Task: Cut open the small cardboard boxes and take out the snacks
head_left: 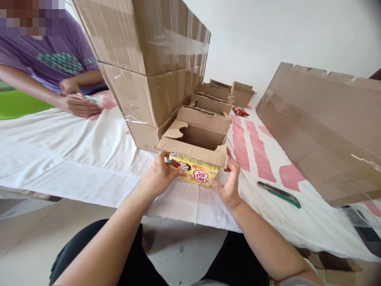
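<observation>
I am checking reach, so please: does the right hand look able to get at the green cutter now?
Probably yes: nothing visible stands between the right hand and the green cutter on the cloth, though that hand would first have to release the yellow box.

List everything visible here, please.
Yellow box: one, yellow, centre
Open cartons: several, brown, centre
Carton stack: one, brown, upper centre
Packet: one, red, back
Cardboard: one, brown, right
Knife: one, green, right
Unclear item: one, dark, right
Cloth: one, white-pink, underneath
Floor carton: one, brown, below
Green item: one, green, left
Person: one, purple shirt, left
Wall: one, white, behind
Trousers: one, black, below
Left grip: one, bare, on box
Right grip: one, bare, on box
</observation>
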A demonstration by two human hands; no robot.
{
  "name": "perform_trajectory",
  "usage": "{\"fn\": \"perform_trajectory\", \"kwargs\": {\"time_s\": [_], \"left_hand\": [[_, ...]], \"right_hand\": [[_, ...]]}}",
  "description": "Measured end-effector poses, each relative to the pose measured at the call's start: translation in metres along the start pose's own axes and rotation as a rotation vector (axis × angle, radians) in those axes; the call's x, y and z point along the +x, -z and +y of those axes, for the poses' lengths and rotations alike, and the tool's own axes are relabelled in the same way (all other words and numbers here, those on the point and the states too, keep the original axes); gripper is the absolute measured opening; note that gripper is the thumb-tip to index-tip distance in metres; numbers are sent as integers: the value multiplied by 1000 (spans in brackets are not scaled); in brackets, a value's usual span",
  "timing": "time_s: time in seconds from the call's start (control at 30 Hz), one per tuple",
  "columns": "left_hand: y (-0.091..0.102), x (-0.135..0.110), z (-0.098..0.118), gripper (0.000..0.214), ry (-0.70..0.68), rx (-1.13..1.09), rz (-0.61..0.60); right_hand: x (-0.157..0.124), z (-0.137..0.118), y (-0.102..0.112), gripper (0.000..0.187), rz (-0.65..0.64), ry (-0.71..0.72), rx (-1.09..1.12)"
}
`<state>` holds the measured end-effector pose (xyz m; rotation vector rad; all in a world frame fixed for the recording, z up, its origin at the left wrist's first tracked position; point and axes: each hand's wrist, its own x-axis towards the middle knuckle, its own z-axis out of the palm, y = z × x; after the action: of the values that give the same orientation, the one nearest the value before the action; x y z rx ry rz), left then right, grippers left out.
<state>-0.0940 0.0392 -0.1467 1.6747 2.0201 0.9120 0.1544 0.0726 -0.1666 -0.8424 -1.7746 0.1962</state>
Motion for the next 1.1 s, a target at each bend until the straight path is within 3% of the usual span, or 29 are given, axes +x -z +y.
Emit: {"fn": "perform_trajectory", "kwargs": {"time_s": [0.07,0.3,0.57,0.77,0.9,1.03,1.1], "left_hand": [[-1,0,1,76,-10,7,0],[-5,7,-4,75,-23,-23,20],[-18,25,-27,79,-128,-288,-14],[-10,19,-24,74,-155,-176,-61],[-4,15,-22,57,-133,22,-64],[1,13,-13,45,-89,87,-92],[3,13,-10,45,-55,91,-105]], "right_hand": [[-1,-2,-2,70,12,43,-74],[0,7,-12,61,-83,27,-184],[1,24,-18,62,-99,32,-185],[3,20,-14,67,-157,27,-176],[5,-2,24,67,-264,-8,-164],[-19,-22,90,15,-389,-1,-150],[-44,-19,128,27,-429,6,-227]]}}
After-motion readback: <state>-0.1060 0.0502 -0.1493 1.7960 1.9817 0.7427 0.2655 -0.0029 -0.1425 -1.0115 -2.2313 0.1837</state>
